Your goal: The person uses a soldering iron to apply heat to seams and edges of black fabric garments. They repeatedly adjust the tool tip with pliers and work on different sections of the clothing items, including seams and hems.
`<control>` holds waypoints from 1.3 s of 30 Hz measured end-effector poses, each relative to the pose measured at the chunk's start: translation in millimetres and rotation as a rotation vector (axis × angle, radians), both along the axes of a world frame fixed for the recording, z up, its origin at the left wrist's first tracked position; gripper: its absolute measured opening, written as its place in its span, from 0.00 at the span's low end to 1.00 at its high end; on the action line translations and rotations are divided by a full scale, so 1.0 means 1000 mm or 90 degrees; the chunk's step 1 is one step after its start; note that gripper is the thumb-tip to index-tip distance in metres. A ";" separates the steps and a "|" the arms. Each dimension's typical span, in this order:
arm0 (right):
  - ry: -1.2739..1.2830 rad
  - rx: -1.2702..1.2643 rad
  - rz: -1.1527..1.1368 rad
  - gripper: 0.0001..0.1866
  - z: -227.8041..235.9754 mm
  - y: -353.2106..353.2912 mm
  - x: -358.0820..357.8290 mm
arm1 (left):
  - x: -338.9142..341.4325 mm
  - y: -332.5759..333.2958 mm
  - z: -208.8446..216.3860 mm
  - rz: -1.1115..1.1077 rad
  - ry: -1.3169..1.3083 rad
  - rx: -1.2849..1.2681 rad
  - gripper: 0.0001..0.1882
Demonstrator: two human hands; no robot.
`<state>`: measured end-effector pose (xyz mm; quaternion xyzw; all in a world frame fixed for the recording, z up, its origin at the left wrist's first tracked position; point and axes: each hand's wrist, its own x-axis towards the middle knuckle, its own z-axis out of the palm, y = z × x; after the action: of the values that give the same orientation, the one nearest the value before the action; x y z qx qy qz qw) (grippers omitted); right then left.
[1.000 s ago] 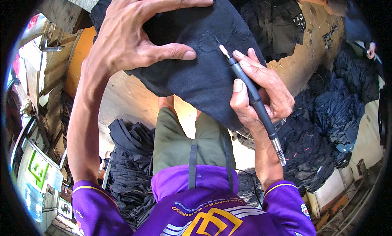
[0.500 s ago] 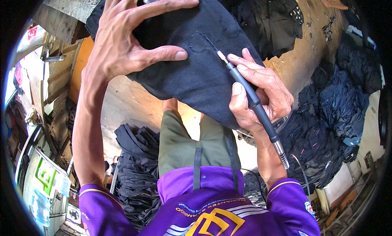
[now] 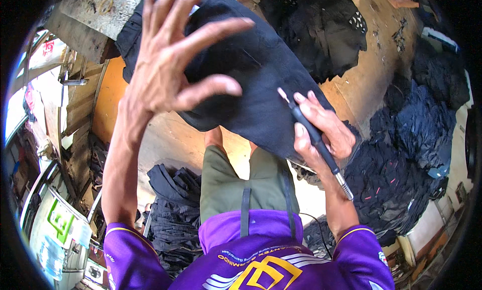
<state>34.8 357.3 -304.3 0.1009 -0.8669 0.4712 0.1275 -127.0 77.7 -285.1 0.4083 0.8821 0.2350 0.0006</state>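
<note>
A piece of black cloth (image 3: 261,104) is spread out in front of me, with a short thin line (image 3: 252,58) across its upper part. Above its left side hovers my left hand (image 3: 168,64), fingers spread wide and slightly blurred, gripping nothing. My right hand (image 3: 329,134) closes around a soldering iron (image 3: 316,134) with a dark slim handle, held like a pen. Its pale tip points up and left over the cloth, away from the line. Whether the tip touches the cloth, I cannot tell.
Dark cloth heaps lie on the right (image 3: 401,139) and beside my legs at lower left (image 3: 173,204). More black cloth (image 3: 321,29) is spread on the wooden surface (image 3: 386,49) beyond. A weathered board (image 3: 85,34) juts in at upper left. A thin cord (image 3: 321,229) runs near my right arm.
My left hand has lifted off the cloth and shifted slightly right. My right hand has drawn the soldering iron's tip down and right, off the line. The cloth around the line looks smoother.
</note>
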 end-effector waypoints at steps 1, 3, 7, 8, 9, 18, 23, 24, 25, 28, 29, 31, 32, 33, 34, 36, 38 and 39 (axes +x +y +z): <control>-0.012 0.018 0.007 0.16 -0.001 0.002 -0.001 | 0.008 0.006 0.003 -0.040 -0.039 -0.023 0.44; 0.001 0.001 0.044 0.18 -0.007 0.002 -0.004 | 0.016 0.017 0.008 -0.031 -0.106 -0.120 0.47; 0.026 0.024 0.060 0.17 -0.009 -0.003 -0.009 | 0.016 0.027 0.013 -0.022 -0.151 -0.166 0.47; 0.024 0.027 0.064 0.16 -0.010 -0.003 -0.012 | 0.017 0.028 0.014 -0.020 -0.151 -0.168 0.46; 0.026 0.030 0.068 0.16 -0.010 -0.003 -0.014 | 0.017 0.028 0.014 -0.019 -0.151 -0.170 0.46; 0.049 0.019 0.028 0.15 -0.018 -0.003 -0.011 | 0.019 0.032 0.014 -0.003 -0.155 -0.171 0.45; 0.040 0.015 0.031 0.15 -0.017 0.001 -0.007 | 0.019 0.034 0.012 0.008 -0.164 -0.170 0.45; 0.039 0.015 0.031 0.15 -0.017 0.002 -0.006 | 0.019 0.034 0.011 0.007 -0.154 -0.167 0.45; 0.036 0.015 0.030 0.15 -0.017 0.003 -0.004 | 0.019 0.035 0.010 0.006 -0.144 -0.165 0.45; 0.037 0.023 0.026 0.16 -0.016 0.005 -0.001 | 0.017 0.037 0.010 0.004 -0.123 -0.162 0.45; 0.038 0.020 0.027 0.16 -0.016 0.007 0.000 | 0.018 0.036 0.011 0.012 -0.143 -0.178 0.45; 0.036 0.019 0.031 0.17 -0.014 0.009 0.003 | 0.019 0.037 0.013 0.020 -0.167 -0.196 0.45; 0.032 0.022 0.026 0.17 -0.013 0.009 0.004 | 0.019 0.037 0.013 0.020 -0.169 -0.196 0.45; 0.028 0.026 0.022 0.17 -0.011 0.010 0.005 | 0.020 0.038 0.013 0.019 -0.157 -0.191 0.45; 0.037 0.026 0.017 0.17 -0.011 0.010 0.005 | 0.020 0.038 0.013 0.018 -0.144 -0.185 0.45; 0.030 0.025 0.008 0.17 -0.011 0.010 0.003 | 0.020 0.039 0.011 0.017 -0.119 -0.175 0.46; 0.038 0.027 0.002 0.16 -0.014 0.009 0.001 | 0.020 0.039 0.011 0.022 -0.145 -0.189 0.46; 0.043 0.031 -0.001 0.16 -0.015 0.009 -0.001 | 0.021 0.039 0.011 0.023 -0.145 -0.190 0.46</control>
<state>33.7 366.7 -319.4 0.1195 -0.8735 0.4459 0.1547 -106.1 117.0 -274.3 0.3583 0.9087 0.1462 0.1566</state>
